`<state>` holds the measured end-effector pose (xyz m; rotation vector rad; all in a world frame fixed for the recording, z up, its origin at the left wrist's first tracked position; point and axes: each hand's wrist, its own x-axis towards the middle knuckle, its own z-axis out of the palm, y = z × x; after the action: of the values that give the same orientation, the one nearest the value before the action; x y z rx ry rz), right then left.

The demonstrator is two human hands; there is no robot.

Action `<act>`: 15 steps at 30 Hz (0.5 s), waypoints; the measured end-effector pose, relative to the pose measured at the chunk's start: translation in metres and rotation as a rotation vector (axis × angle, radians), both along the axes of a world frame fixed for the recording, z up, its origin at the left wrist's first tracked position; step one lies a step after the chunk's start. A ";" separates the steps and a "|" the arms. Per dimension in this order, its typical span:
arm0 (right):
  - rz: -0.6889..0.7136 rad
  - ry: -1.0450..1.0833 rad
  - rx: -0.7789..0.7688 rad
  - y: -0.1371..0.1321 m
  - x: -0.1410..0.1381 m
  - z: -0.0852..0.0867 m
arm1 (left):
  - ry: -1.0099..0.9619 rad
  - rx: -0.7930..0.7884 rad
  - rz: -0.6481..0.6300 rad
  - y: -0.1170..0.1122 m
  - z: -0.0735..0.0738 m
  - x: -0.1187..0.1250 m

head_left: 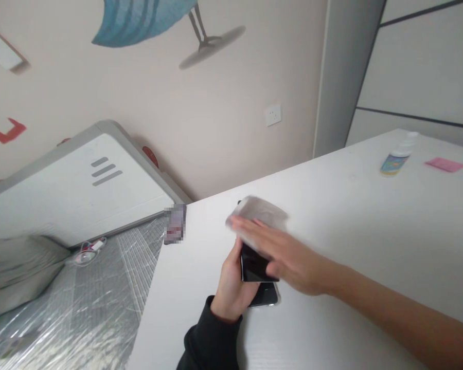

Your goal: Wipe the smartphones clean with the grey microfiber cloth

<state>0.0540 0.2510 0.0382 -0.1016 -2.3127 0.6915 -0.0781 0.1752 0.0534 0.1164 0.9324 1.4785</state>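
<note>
The left hand [231, 288] grips a black phone [253, 264] tilted up at lower centre of the frame, while the right hand [293, 257], fingers spread flat and blurred, lies over a grey cloth [259, 215] at the phone's top. A second dark phone [266, 295] lies beneath on the white worktop [351, 216], with a bottle [396, 156] at upper right.

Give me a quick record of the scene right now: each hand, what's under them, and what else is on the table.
Left hand: grips a black phone
Right hand: lies over a grey cloth above the phone, blurred
Under the hands: a second dark phone
Surface: white table
Farther along: small bottle, pink note
</note>
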 end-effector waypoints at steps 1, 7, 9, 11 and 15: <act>0.058 -0.016 0.021 -0.003 0.000 0.004 | 0.004 0.001 0.047 -0.001 -0.002 0.002; -0.165 0.239 0.041 0.003 0.002 0.003 | -0.090 0.035 0.097 0.003 0.005 0.004; -0.271 0.140 0.118 0.004 0.000 -0.001 | -0.100 0.053 0.098 0.003 0.005 0.002; -0.322 -0.038 0.225 -0.001 -0.005 -0.006 | -0.038 0.053 0.125 0.000 -0.001 -0.002; -0.298 -0.248 0.426 -0.017 -0.015 -0.012 | 0.054 -0.010 0.160 -0.009 -0.015 -0.010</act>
<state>0.0388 0.2342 0.0263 -0.3421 -2.5541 0.0308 -0.0881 0.1659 0.0383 0.0764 1.0118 1.6250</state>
